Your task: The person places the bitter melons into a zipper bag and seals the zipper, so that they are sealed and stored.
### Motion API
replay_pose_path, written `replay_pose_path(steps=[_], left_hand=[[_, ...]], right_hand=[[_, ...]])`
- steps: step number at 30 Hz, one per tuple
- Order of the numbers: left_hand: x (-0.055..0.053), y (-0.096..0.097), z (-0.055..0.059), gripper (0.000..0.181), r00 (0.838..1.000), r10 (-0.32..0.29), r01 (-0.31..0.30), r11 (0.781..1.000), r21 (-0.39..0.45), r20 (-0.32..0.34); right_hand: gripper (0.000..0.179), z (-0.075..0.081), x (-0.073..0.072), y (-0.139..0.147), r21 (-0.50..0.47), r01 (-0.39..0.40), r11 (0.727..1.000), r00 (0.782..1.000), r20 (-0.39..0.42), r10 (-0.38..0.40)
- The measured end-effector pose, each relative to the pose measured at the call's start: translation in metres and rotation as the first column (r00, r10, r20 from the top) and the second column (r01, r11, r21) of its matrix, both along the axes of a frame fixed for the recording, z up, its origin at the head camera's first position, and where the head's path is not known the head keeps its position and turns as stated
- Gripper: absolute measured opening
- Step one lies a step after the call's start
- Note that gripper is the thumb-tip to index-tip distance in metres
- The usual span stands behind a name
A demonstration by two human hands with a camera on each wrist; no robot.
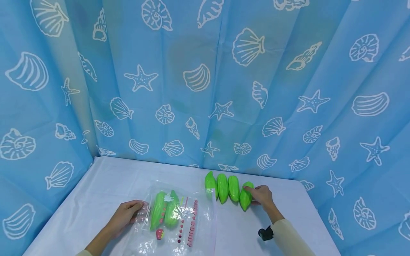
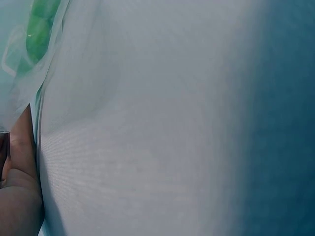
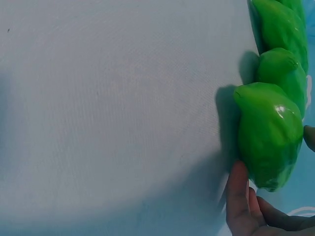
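My left hand (image 1: pixel 126 215) pinches the left edge of a clear plastic bag (image 1: pixel 200 231) printed with red lettering and a strawberry. Two long green mango-like fruits, a left one (image 1: pixel 157 210) and a right one (image 1: pixel 172 213), lie inside it. With thumb and fingers on either side, my right hand (image 1: pixel 263 196) grips the rightmost green fruit (image 1: pixel 245 200) of a row on the table. That fruit (image 3: pixel 270 132) is glossy with a pointed tip. Only part of the left hand (image 2: pixel 22 167) shows in the left wrist view, under the bag's edge.
Three more green fruits stand in the row: a far-left one (image 1: pixel 210 180), a middle one (image 1: pixel 222 188) and one (image 1: pixel 234 188) next to the gripped fruit. A white cloth (image 1: pixel 237 234) covers the table. Blue shell-print curtains (image 1: pixel 179 106) enclose its back and sides.
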State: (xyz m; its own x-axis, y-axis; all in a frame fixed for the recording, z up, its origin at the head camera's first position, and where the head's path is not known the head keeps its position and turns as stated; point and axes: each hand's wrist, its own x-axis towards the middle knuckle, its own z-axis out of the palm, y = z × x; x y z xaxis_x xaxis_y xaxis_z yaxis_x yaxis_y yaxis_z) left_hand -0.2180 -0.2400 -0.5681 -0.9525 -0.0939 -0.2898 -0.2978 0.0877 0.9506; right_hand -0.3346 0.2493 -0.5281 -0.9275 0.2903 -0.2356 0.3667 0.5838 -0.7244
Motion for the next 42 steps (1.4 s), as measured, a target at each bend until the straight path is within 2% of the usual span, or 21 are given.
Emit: replay_pose_path(steps=[7, 18, 23, 29, 34, 42], left_hand=[[-0.001, 0.0, 0.0, 0.031, 1.0, -0.004, 0.004, 1.0, -0.002, 0.004], [0.0, 0.001, 0.001, 0.032, 1.0, -0.005, 0.005, 1.0, 0.018, 0.007], [0.0, 0.001, 0.003, 0.031, 1.0, -0.003, 0.003, 1.0, 0.006, 0.011], [0.002, 0.003, 0.006, 0.031, 1.0, -0.002, 0.002, 0.999, -0.047, 0.015], [0.001, 0.003, 0.004, 0.03, 1.0, 0.013, -0.012, 0.999, -0.045, 0.016], [0.0, 0.002, 0.003, 0.033, 1.0, -0.001, 0.002, 0.999, -0.052, 0.012]], right_hand=[[0.071, -0.008, -0.004, 0.002, 0.011, -0.025, 1.0, 1.0, 0.001, 0.025], [0.072, -0.008, -0.005, 0.002, 0.02, -0.037, 0.999, 0.999, 0.003, 0.037], [0.071, -0.002, 0.0, 0.002, 0.009, -0.06, 0.998, 0.998, -0.009, 0.06], [0.068, 0.007, 0.008, 0.001, -0.021, -0.089, 0.996, 0.995, -0.055, 0.088], [0.071, 0.013, 0.014, 0.0, -0.038, -0.11, 0.993, 0.992, -0.07, 0.107], [0.076, 0.02, 0.029, -0.005, -0.077, -0.129, 0.989, 0.99, -0.073, 0.123]])
